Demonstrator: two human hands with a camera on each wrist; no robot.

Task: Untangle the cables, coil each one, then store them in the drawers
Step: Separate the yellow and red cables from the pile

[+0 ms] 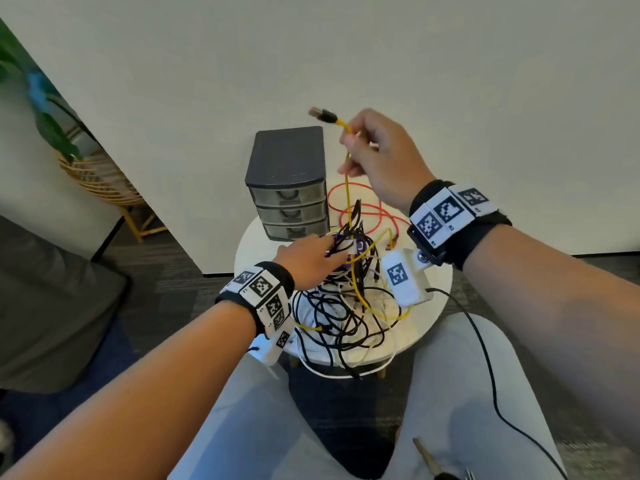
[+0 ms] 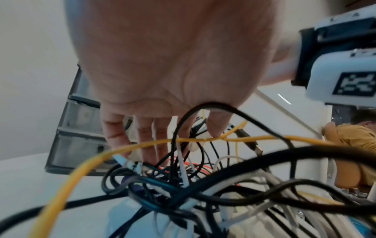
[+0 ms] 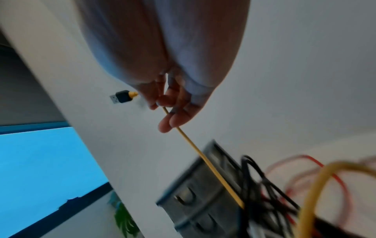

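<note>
One cable is being dealt with at present: the yellow cable (image 1: 347, 188) is pinched by the right hand (image 1: 379, 157) just behind its plug (image 1: 322, 115) and held raised above the heap, the line running taut and nearly straight down into the tangle (image 1: 346, 299). The left hand (image 1: 306, 259) is laid on the heap with fingers (image 2: 142, 136) reaching down among the strands; whether any strand is actually gripped cannot be told from the views.

Step judged in hand: untangling — no cable is seen coiled, and all three drawers of the drawer unit (image 1: 289, 188) are seen closed. For the next move, the heap would need to be held down while the yellow line is drawn free; its lower run is seen looping through black strands, so a snag is thought likely unless loops are lifted off it.

Materials noted:
- Yellow cable: thin, round, smooth-jacketed, with a black moulded plug and a metal tip.
- Tangle: black, white and grey cords of mixed thickness, with a purple item buried under them.
- Red cable (image 1: 363, 209): thin, lying in loose open loops beside the unit.
- Drawer unit: dark matt plastic shell, translucent smoky fronts — recessed pulls.
- Round table (image 1: 440, 296): white, smooth-topped.
</note>
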